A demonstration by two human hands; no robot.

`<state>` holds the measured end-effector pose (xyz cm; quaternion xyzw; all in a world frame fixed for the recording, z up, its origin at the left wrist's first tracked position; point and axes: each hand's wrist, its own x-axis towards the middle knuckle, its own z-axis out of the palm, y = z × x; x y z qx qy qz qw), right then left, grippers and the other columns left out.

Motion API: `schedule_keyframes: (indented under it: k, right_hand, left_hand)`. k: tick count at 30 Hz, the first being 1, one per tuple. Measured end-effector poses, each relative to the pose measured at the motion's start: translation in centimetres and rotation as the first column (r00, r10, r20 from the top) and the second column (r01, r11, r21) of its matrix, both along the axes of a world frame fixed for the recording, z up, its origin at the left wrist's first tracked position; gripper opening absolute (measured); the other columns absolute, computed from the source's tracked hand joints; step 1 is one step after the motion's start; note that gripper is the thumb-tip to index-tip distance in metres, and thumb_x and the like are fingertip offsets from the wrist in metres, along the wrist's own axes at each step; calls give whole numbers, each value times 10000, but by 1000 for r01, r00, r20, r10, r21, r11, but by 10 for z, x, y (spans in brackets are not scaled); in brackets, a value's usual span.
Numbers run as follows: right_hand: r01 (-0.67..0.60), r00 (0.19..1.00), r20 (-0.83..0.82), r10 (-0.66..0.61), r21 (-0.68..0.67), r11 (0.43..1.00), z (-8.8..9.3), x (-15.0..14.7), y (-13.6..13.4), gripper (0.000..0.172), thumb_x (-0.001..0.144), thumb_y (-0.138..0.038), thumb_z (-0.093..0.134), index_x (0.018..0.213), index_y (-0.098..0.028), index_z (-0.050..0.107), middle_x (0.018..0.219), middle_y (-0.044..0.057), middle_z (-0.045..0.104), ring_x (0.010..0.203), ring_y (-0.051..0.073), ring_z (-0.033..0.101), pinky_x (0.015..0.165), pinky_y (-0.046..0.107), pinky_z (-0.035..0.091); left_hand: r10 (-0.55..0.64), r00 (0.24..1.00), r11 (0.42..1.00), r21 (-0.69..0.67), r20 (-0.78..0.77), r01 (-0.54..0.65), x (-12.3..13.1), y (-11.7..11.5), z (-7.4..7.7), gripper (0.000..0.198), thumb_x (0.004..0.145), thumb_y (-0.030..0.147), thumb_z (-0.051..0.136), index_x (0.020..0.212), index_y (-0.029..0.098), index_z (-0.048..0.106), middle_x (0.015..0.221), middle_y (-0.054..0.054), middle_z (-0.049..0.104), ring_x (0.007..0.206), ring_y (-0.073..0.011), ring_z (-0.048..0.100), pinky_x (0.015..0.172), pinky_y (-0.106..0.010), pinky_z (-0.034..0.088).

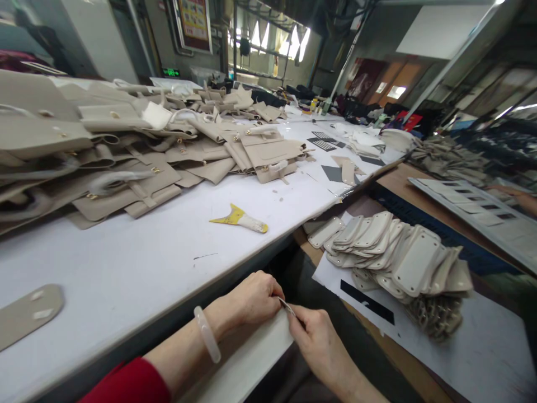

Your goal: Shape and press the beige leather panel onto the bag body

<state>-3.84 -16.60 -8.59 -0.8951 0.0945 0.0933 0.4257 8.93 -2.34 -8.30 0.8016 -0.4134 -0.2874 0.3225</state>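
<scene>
Below the table's front edge, both my hands grip the far end of a long off-white sheet-like panel (251, 358). My left hand (258, 296) has its fingers curled closed at the edge, a pale bangle (207, 334) on its wrist. From the other side my right hand (312, 333) pinches the same end between thumb and fingers. A thin raised edge shows between the two hands; the fingertips are partly hidden. Beyond them on the white table lies a yellow forked tool (237, 217) with a whitish wrapped handle.
Beige bag pieces with handles (188, 151) are heaped along the table's (168, 263) far side. A beige rounded strip (31, 313) lies at left. On the right, a pile of pale tabs with holes (394, 252) rests on white board (474, 358), beside a black strip (367, 301).
</scene>
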Motion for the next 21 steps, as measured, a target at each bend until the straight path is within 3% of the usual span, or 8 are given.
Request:
schedule_keyframes:
  k: [10, 15, 17, 21]
  right_hand:
    - [26, 999, -26, -26, -5, 1000, 1, 2, 5, 420, 984, -387, 404, 698, -149, 599, 609, -12, 562, 583, 109, 482, 535, 251, 261]
    - [19, 997, -72, -8, 149, 989, 5, 0, 0, 443, 980, -466, 419, 785, -151, 662, 711, -1, 624, 667, 137, 532, 600, 245, 328]
    - [100, 989, -134, -66, 273, 957, 0, 1, -4, 531, 953, -560, 432, 753, -131, 673, 697, 17, 618, 681, 156, 532, 623, 256, 356]
    - [246, 953, -282, -111, 505, 827, -14, 6, -9, 633, 845, -709, 520, 748, -107, 690, 682, 39, 605, 708, 174, 529, 668, 281, 406]
  left_hand:
    - [18, 996, 1000, 3, -90, -18, 3, 1, -7, 325, 694, 190, 490, 803, 218, 795, 772, -12, 754, 771, -183, 670, 658, -232, 451]
    - [-25, 989, 999, -50, -143, 18, 5, 7, -8, 335, 717, 186, 495, 847, 223, 801, 842, 5, 768, 804, -166, 676, 679, -210, 457]
    - [-40, 987, 997, -71, -153, 29, 5, 8, -10, 332, 738, 193, 497, 867, 224, 802, 853, 7, 770, 810, -160, 678, 692, -208, 457]
    - [-52, 988, 996, -76, -144, 41, 6, 8, -13, 312, 752, 198, 501, 843, 220, 799, 802, 10, 762, 752, -148, 671, 660, -213, 442]
